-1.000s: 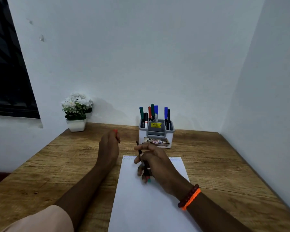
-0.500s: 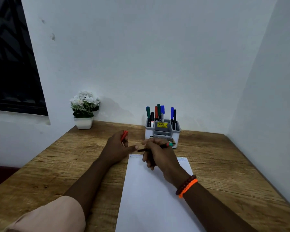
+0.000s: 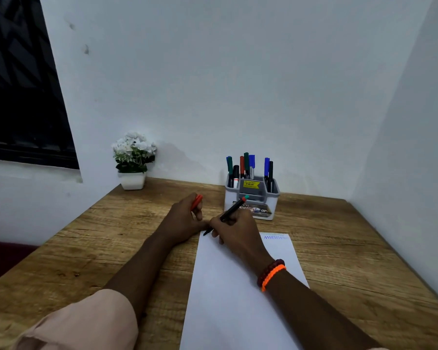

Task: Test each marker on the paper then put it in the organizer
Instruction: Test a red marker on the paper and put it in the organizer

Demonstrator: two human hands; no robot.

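My right hand point(image 3: 234, 227) grips a black marker point(image 3: 229, 213) with a red and teal end, slanted with its tip down at the top left corner of the white paper point(image 3: 238, 294). My left hand point(image 3: 185, 218) rests on the desk beside that corner, fingers closed on an orange-red cap point(image 3: 196, 202). Blue zigzag marks point(image 3: 274, 237) run along the paper's top right edge. The grey and white organizer point(image 3: 252, 198) stands just beyond my hands and holds several upright markers in green, red, blue and black.
A white pot of white flowers point(image 3: 133, 160) sits at the desk's back left corner. The wooden desk point(image 3: 339, 248) is boxed in by white walls behind and on the right. A dark window point(image 3: 18, 97) is at the left.
My right hand turned the marker from flat to writing position and lowered its tip to the paper's top left corner. The left hand with the cap settled beside it. The camera tilted slightly.
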